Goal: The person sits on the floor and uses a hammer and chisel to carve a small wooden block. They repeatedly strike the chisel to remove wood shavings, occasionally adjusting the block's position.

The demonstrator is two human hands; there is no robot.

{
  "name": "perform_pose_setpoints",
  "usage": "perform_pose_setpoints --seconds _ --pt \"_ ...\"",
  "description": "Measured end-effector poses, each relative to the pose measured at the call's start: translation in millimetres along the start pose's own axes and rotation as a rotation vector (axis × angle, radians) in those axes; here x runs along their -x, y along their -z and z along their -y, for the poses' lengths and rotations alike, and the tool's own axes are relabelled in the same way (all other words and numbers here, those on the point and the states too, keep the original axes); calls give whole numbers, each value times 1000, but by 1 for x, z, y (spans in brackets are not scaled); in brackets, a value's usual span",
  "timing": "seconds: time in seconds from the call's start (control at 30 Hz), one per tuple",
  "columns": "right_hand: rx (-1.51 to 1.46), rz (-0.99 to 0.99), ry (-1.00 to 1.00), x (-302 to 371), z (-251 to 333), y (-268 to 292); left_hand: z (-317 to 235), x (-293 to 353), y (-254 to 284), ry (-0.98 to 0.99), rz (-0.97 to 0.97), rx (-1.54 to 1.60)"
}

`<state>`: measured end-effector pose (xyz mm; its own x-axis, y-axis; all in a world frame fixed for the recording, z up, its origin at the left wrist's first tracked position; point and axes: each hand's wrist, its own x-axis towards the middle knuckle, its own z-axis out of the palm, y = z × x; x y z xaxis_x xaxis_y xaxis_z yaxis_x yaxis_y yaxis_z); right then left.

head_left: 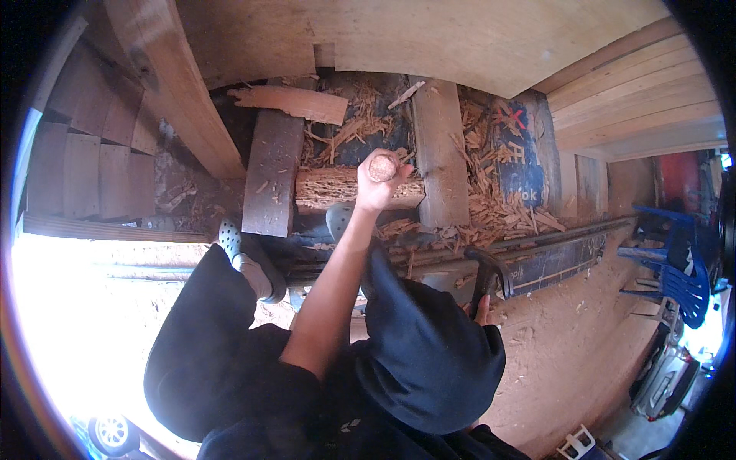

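Note:
My left hand [373,188] is closed round an upright chisel [382,168], seen end on with its round, worn, pale top facing up. Its blade is hidden below the fist. Beneath the hand lies a wooden block [326,189] with a rough, gouged surface, set between two timbers, the left timber [272,172] and the right timber [439,157]. At my right knee, my right hand [482,310] grips a dark hammer [489,272] whose head points up and away. The knee hides most of that hand.
Wood chips [487,184] cover the ground right of the timbers. A loose wood slab [295,102] lies across the left timber's far end. A slanting post [180,84] and wood panels [422,38] stand beyond. Dark pipes [537,239] run nearby; a blue chair [675,264] stands far right.

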<state>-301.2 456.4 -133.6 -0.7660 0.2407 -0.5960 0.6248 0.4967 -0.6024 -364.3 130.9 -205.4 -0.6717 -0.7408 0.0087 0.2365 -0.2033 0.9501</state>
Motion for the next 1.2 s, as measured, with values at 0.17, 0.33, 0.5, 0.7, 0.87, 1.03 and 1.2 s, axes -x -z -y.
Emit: perform_pose_setpoints --seconds 0.17,0.33,0.5,0.7,0.87,1.03,1.2 --pt "108 -14 36 5 12 -4 10 -11 16 75 75 124" --pt "123 54 164 -1 21 -15 18 -1 5 -48 251 -83" --pt "97 17 583 1 49 -26 18 9 -20 10 440 -207" --pt "168 230 534 2 92 -48 11 13 -26 -67 422 -245" --pt "350 193 512 3 110 -77 15 13 -18 -183 485 -270" --pt "372 186 512 5 106 -74 22 15 -15 -28 476 -249" --pt "314 119 533 7 110 -67 27 11 -16 -45 470 -265"
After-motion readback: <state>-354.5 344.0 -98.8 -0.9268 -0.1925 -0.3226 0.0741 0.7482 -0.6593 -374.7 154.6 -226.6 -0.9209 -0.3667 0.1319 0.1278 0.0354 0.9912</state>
